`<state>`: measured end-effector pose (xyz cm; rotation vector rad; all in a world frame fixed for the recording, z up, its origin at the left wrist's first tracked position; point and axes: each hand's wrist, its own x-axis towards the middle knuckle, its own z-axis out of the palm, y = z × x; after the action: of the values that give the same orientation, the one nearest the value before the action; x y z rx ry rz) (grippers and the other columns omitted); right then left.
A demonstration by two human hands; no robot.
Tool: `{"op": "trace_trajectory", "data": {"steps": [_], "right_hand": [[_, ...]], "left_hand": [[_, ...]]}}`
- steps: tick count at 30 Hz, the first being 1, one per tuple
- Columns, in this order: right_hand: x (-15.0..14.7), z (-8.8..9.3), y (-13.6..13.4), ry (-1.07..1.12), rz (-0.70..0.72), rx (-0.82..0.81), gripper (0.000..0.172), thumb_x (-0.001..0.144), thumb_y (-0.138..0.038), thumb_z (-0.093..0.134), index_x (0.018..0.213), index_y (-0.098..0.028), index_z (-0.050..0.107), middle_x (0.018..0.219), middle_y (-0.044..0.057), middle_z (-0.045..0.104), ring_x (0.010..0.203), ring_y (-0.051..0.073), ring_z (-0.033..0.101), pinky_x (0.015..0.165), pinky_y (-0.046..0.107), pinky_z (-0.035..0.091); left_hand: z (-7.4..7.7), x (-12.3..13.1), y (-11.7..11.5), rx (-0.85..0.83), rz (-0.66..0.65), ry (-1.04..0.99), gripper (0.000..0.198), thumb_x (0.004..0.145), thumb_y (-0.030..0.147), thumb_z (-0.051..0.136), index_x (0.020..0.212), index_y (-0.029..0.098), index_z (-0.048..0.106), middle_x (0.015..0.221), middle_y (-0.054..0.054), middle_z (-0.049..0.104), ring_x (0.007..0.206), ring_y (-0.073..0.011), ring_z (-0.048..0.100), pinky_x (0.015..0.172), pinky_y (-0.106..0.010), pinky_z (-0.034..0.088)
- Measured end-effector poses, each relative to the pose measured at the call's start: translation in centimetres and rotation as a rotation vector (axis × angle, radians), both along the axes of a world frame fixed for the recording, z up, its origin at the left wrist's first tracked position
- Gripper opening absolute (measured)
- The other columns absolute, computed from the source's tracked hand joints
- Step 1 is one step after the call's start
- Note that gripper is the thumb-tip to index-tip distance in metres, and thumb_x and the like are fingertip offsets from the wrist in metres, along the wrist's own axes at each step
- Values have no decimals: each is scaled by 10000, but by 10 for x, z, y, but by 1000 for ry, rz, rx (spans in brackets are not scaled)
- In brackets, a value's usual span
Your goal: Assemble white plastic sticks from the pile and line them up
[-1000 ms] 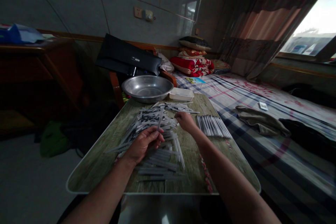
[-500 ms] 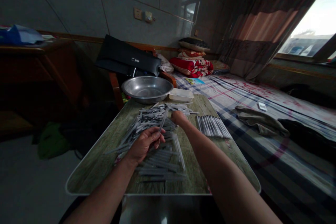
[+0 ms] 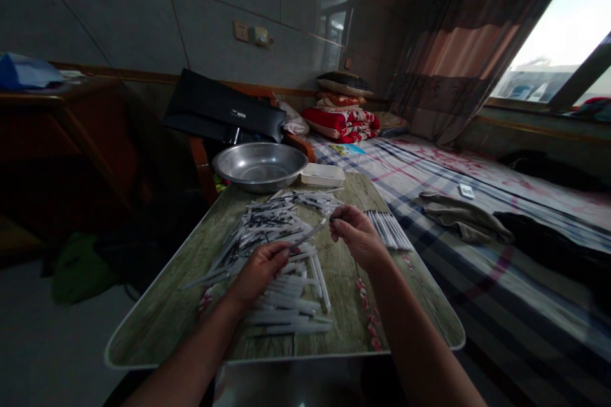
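Observation:
My left hand (image 3: 260, 265) is closed round a thin white tube (image 3: 309, 233) that slants up to the right. Facing it, my right hand (image 3: 356, 233) pinches a small dark piece (image 3: 334, 219) right at the tube's upper end. Both hands hover over a loose heap of white tubes and dark thin parts (image 3: 267, 229) spread on the green wood-patterned table (image 3: 167, 311). A neat row of finished white tubes (image 3: 389, 229) lies just right of my right hand.
A metal basin (image 3: 260, 166) and a white shallow tray (image 3: 322, 174) stand at the table's far end. A black case (image 3: 217, 111) rests on a chair behind. A bed with a striped sheet (image 3: 477, 216), folded bedding (image 3: 344, 121) and a cloth (image 3: 461, 219) lies to the right.
My right hand reached into the far part of the heap, then came back holding a small dark piece up to the tube in my left hand. The camera tilted slightly.

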<state>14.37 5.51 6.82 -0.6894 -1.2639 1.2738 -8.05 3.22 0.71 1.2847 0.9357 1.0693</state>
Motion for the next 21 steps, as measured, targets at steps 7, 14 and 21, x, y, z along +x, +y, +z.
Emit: {"op": "trace_trajectory", "data": {"steps": [7, 14, 21], "right_hand": [[0, -5, -6, -224, -148, 67, 139, 709, -251, 693, 812, -200, 613, 664, -30, 523, 554, 87, 445, 484, 205, 384], [2, -5, -9, -405, -176, 159, 94, 754, -226, 624, 842, -194, 623, 722, -8, 574, 618, 104, 486, 553, 224, 390], [10, -1, -14, -562, -163, 231, 101, 784, -213, 594, 872, -184, 634, 754, 7, 607, 699, 129, 543, 647, 248, 417]], "left_hand": [[-6, 3, 0, 12, 2, 65, 391, 803, 495, 619, 981, 161, 720, 577, 27, 484, 489, -80, 349, 460, -191, 267], [-5, 1, 1, 74, 28, 141, 375, 809, 463, 608, 995, 159, 727, 834, -47, 698, 535, -103, 482, 491, -207, 361], [3, 0, -1, 229, 42, 237, 299, 847, 404, 574, 979, 190, 737, 927, -43, 741, 897, -220, 649, 854, -325, 479]]}}
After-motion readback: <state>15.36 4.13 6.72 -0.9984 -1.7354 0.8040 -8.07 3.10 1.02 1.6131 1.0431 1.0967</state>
